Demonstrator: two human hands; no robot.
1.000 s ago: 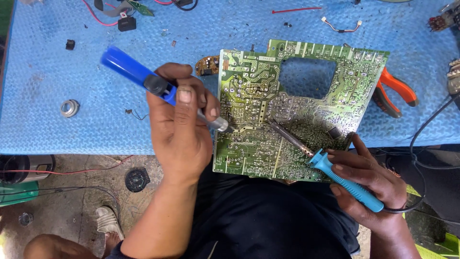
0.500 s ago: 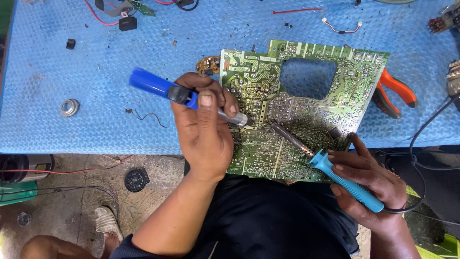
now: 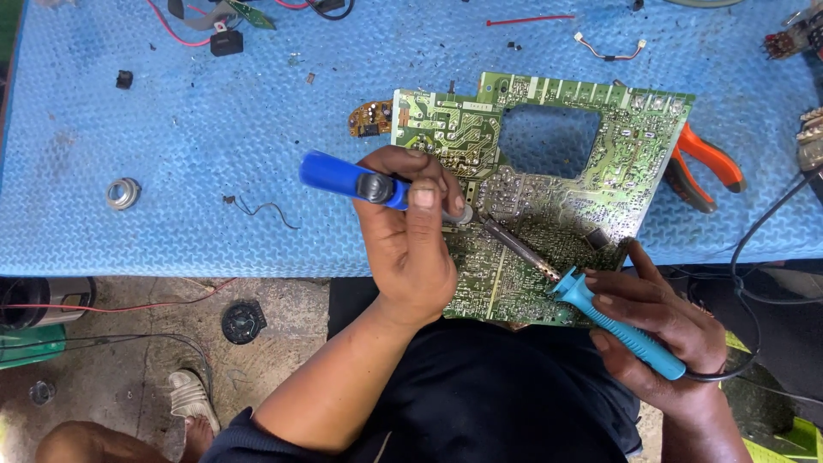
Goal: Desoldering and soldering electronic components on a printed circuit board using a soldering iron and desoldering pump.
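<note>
While L hand [image 3: 411, 249] grips blue pump [image 3: 351, 178], tip touches board [image 3: 549, 171].

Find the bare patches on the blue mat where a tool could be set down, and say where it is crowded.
The widest free patch of the blue mat lies left of the circuit board, between the metal ring and the left hand holding the blue desoldering pump. A narrower strip runs above the board. The right edge is crowded with orange pliers and cables.

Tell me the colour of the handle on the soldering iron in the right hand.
Light turquoise blue; the soldering iron shows plainly in the head view, held by the right hand.
</note>
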